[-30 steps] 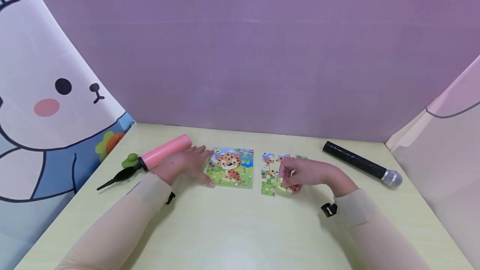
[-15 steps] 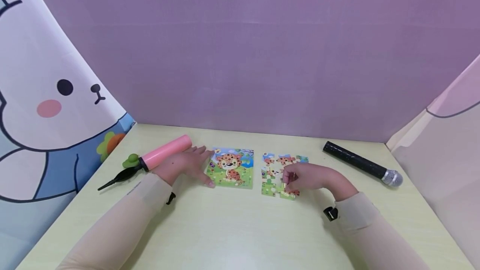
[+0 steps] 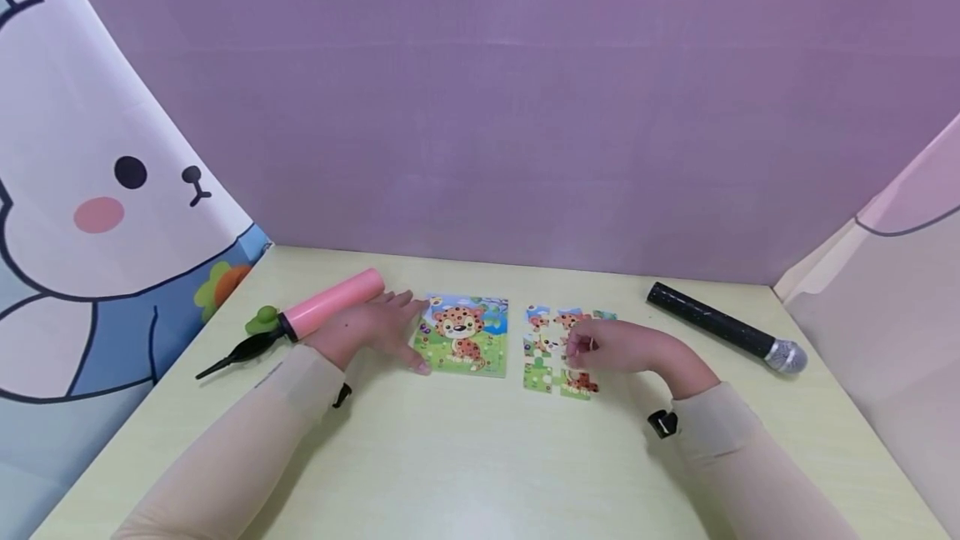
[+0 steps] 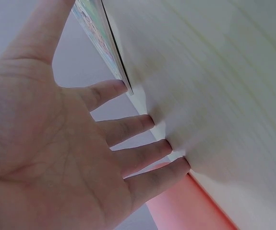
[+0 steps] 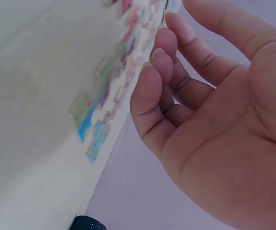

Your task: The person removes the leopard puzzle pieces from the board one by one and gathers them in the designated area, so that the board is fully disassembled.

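My left hand [image 3: 378, 327] lies with fingers spread at the left edge of a square leopard picture puzzle [image 3: 465, 340]. In the left wrist view, thumb and index finger touch the puzzle's edge [image 4: 111, 45], and the other fingertips rest on the table. To the right, loose jigsaw pieces [image 3: 537, 377] lie in loose rows with gaps, forming a matching leopard picture. My right hand [image 3: 618, 346] is over their right part, fingers curled and fingertips low at the middle pieces. In the right wrist view the thumb tip is cut off; I cannot tell whether a piece is pinched.
A pink hand pump [image 3: 326, 307] with a black nozzle lies left, beside the left hand, with a small green object [image 3: 262, 320] near it. A black microphone [image 3: 708, 319] with a silver head lies at the right. A purple backdrop [image 3: 480, 107] rises behind the table.
My right hand has moved slightly right and up, away from the bottom-row leopard piece, which now shows on the table. The left hand has stayed in place.
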{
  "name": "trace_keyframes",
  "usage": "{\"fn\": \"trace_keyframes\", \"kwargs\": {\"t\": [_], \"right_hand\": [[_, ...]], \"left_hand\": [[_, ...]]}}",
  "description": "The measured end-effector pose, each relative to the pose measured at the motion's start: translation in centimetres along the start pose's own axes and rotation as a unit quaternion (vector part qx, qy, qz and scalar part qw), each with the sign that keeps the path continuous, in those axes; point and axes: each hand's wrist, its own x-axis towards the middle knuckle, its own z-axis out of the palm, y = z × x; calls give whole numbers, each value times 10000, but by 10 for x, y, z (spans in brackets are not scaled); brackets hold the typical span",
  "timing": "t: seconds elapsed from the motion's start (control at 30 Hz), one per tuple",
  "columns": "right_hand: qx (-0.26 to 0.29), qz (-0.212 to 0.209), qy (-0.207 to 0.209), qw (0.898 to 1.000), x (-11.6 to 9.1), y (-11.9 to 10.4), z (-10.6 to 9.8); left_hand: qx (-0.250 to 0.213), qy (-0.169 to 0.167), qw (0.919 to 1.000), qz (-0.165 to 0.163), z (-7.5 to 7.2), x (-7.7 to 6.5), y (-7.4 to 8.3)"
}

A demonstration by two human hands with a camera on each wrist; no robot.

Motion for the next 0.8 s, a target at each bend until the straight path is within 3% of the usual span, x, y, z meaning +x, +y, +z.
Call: {"fn": "trace_keyframes", "kwargs": {"t": [0.3, 0.8], "right_hand": [[280, -192, 420, 9985, 2, -9, -13], [672, -487, 636, 9945, 20, -34, -13]], "left_hand": [[20, 3, 10000, 18, -2, -1, 1], [3, -1, 10000, 2, -1, -1, 1]]}}
